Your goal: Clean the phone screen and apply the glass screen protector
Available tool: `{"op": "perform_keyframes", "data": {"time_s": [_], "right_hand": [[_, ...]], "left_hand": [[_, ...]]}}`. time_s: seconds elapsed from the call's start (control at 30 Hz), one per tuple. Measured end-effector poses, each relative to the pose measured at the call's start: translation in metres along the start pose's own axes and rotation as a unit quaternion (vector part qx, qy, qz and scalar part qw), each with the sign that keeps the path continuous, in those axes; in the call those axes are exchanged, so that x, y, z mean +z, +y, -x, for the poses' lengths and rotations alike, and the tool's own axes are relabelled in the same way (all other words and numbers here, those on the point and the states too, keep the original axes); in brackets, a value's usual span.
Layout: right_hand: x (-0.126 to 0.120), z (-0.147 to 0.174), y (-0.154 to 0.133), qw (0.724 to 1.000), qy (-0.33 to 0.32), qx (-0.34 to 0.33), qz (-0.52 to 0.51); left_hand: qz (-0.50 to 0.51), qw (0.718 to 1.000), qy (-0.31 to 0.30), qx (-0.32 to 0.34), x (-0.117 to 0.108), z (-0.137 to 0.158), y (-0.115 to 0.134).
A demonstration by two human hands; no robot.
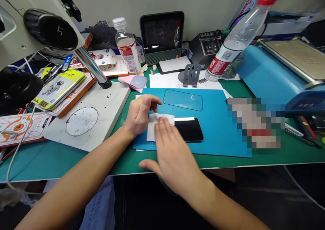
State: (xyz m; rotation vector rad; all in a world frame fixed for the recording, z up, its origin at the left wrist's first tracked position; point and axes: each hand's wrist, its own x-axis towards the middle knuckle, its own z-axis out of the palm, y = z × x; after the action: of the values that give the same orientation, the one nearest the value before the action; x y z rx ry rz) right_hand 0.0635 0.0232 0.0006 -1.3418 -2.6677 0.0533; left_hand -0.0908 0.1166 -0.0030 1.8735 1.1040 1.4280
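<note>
A phone (189,130) lies face up on a blue mat (218,128), its black screen showing to the right, with a white strip along its far edge. My right hand (175,152) presses flat on a folded white wipe (151,130), which covers the left part of the phone. Its fingers are stretched out together and the thumb stands away. At the phone's left end is my left hand (139,115), fingers loosely curled and apart, with nothing visible in them. Beyond the phone, a clear screen protector (182,100) with a dark outline lies on the mat.
A microscope stand base (111,104) fills the left. Behind the mat stand a drink bottle (128,48), a tablet-like display (162,37), a grey phone stand (192,75) and a red-capped bottle (225,54). A blue machine (269,74) is at right, near a blurred-out patch.
</note>
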Motion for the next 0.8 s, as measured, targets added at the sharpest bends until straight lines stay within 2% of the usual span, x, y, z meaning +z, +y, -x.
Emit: {"op": "perform_keyframes", "data": {"time_s": [0.07, 0.17, 0.27, 0.37, 0.47, 0.57, 0.67, 0.73, 0.8], "right_hand": [[-0.002, 0.001, -0.004, 0.999, -0.007, -0.048, -0.021], [-0.009, 0.025, 0.016, 0.994, 0.0, -0.11, -0.024], [-0.013, 0.048, 0.047, 0.998, 0.027, -0.056, 0.034], [-0.01, 0.044, 0.063, 0.996, 0.044, 0.016, 0.072], [-0.005, 0.021, 0.05, 0.996, 0.025, 0.05, 0.075], [-0.002, 0.007, 0.025, 0.998, 0.014, 0.028, 0.057], [-0.005, 0.021, 0.016, 0.999, 0.021, -0.031, 0.035], [-0.008, 0.038, 0.024, 0.998, 0.021, -0.06, 0.029], [-0.012, 0.052, 0.04, 0.997, 0.02, -0.059, 0.035]], "left_hand": [[0.016, 1.0, 0.01, -0.011, 0.0, 0.0, -0.001], [0.011, 1.0, 0.011, -0.002, 0.0, 0.0, 0.001], [-0.014, 1.0, -0.003, 0.022, -0.002, -0.002, 0.003], [-0.023, 0.998, -0.022, 0.046, -0.003, -0.004, 0.004], [-0.025, 0.998, -0.035, 0.052, -0.002, -0.004, 0.002], [-0.016, 0.999, -0.034, 0.028, -0.001, -0.002, 0.0], [-0.008, 0.999, -0.029, 0.011, -0.001, -0.001, -0.001], [-0.007, 0.999, -0.03, 0.014, -0.001, -0.002, -0.001], [-0.007, 0.999, -0.035, 0.024, -0.001, -0.003, 0.0]]}}
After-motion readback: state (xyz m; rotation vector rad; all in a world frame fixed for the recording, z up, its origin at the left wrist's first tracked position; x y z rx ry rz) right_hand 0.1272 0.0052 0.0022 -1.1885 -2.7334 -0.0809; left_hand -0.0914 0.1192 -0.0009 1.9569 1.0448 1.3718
